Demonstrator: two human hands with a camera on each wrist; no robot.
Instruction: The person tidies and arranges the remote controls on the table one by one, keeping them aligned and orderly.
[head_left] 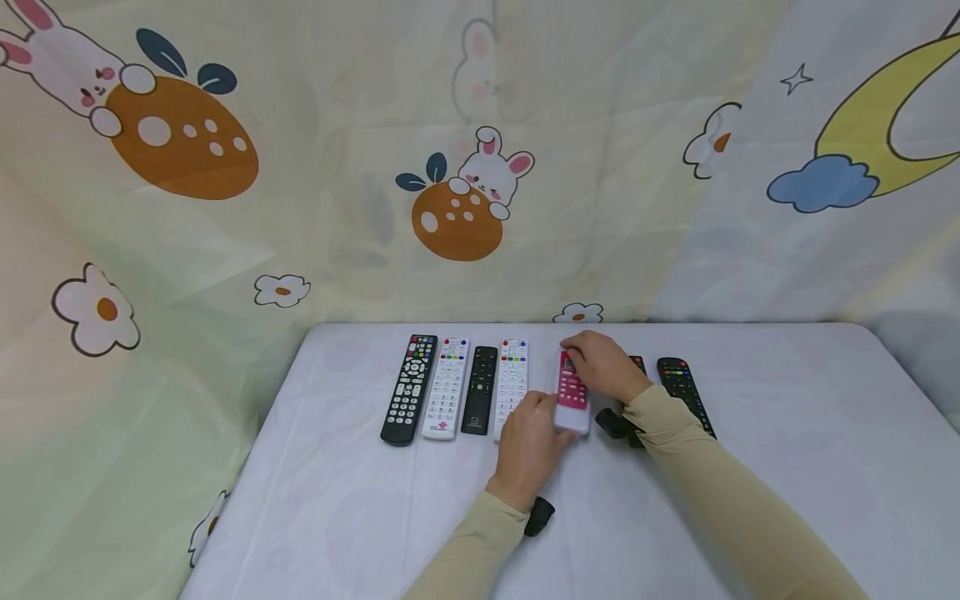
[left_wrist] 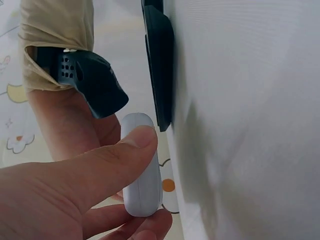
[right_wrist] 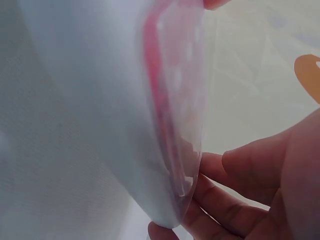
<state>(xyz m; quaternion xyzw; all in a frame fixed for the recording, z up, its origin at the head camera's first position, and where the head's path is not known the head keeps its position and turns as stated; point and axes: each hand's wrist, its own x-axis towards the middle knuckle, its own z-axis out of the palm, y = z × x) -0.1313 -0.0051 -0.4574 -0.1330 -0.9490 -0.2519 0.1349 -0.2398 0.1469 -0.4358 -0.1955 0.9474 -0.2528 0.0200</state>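
Note:
A white remote control with a pink button face (head_left: pixel 572 398) is held between both hands, raised a little off the white cloth. My left hand (head_left: pixel 527 446) pinches its lower end; in the left wrist view the thumb lies across the white end (left_wrist: pixel 142 185) with fingers on the opposite side. At the far end, my right hand (head_left: pixel 606 368) grips the top, and its fingers (right_wrist: pixel 227 207) curl round the edge in the right wrist view. Just left of it lies a white remote (head_left: pixel 512 373), partly covered by my left hand.
Further left lie a slim black remote (head_left: pixel 479 392), a white remote (head_left: pixel 446 390) and a large black remote (head_left: pixel 408 392). Right of the hands, a black remote (head_left: pixel 678 383) and another dark one (head_left: pixel 637 362) are partly hidden by the right arm. A printed curtain (head_left: pixel 337 208) hangs behind the table.

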